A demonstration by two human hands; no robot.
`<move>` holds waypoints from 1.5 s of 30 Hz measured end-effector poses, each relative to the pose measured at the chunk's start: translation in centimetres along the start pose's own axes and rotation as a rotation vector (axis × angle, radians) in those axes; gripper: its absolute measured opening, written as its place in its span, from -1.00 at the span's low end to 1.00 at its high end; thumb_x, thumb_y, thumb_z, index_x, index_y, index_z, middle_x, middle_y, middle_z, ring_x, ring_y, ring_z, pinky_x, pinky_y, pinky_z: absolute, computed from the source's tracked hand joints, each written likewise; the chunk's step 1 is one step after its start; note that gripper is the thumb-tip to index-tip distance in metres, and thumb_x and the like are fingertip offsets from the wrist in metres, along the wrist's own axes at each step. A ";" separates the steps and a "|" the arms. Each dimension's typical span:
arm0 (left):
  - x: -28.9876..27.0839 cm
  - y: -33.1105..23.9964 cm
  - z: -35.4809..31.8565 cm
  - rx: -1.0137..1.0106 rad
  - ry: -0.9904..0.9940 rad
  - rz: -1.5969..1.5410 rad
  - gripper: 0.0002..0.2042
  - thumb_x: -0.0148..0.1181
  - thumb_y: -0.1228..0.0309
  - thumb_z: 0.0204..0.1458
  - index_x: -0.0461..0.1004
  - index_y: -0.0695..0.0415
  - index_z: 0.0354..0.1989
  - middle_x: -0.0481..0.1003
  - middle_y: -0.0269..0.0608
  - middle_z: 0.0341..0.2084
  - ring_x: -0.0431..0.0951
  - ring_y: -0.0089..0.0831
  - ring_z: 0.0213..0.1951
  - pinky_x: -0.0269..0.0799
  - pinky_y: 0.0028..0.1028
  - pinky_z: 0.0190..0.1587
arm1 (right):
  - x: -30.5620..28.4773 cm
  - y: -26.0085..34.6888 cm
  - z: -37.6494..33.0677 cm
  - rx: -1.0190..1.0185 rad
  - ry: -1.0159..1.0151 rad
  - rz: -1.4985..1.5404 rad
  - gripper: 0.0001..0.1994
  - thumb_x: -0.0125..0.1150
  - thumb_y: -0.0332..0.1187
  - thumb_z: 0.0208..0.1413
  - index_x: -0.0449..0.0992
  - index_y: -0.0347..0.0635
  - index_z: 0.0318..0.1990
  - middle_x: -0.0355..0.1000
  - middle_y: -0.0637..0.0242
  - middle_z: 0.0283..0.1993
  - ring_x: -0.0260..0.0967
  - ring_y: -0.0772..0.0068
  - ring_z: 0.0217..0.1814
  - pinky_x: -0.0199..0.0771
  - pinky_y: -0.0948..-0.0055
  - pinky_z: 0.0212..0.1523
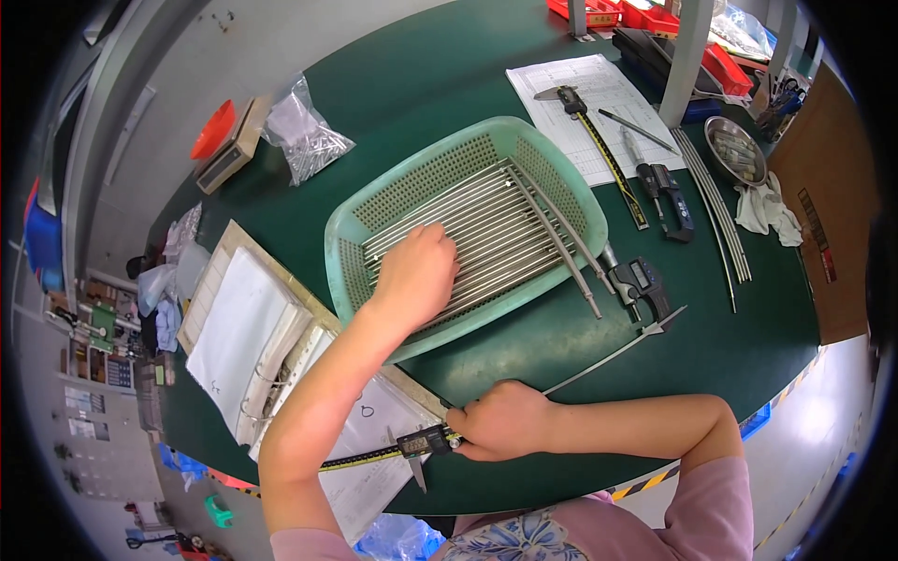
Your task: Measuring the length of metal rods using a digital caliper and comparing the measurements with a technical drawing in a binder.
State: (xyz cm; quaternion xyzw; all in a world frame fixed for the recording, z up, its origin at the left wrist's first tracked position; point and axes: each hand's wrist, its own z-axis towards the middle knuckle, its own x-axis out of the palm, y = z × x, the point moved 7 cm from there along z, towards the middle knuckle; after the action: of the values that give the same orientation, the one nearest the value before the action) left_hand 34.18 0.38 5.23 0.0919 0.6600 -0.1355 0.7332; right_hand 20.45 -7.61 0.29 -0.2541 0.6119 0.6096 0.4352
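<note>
A pale green perforated plastic basket [552, 154] holds a layer of long thin metal rods [491, 229]. Over the left part of these rods is my left hand [419, 273], its fingers curled downward; their tips and whatever they grip are hidden. Two thicker rods [552, 224] lie across the others and stick out over the basket's near right rim. Below the basket my right hand [505, 421] is closed around a digital caliper [423, 442], whose display and jaws show on its left. A slim metal strip [608, 357] with pointed jaws extends beyond my right wrist; I cannot tell whether it belongs to this caliper.
An open ring binder [248, 337] lies left. Behind it are a bag of metal parts [304, 136] and a scale [229, 154]. On the right are a micrometer [641, 285], another caliper [594, 136] on papers, loose rods [716, 206], a metal bowl [716, 131] and cardboard [828, 206].
</note>
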 end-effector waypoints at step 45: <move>-2.3 -4.8 -35.4 -0.456 -0.558 0.109 -0.82 0.18 0.49 -0.24 0.44 0.17 -0.38 0.41 -0.23 -0.36 0.47 -0.36 -0.26 0.44 -0.26 -0.05 | -1.3 1.5 0.2 0.056 -0.021 -0.142 -0.75 0.17 -0.36 -0.11 0.36 -0.29 -0.27 0.27 0.16 -0.54 0.24 0.15 -0.60 0.18 0.29 -0.58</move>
State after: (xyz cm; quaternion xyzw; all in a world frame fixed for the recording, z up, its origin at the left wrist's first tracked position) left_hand -0.92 7.05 3.72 -0.0793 0.4417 0.0347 0.8930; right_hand 19.87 -7.48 2.16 -0.2780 0.6046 0.5626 0.4906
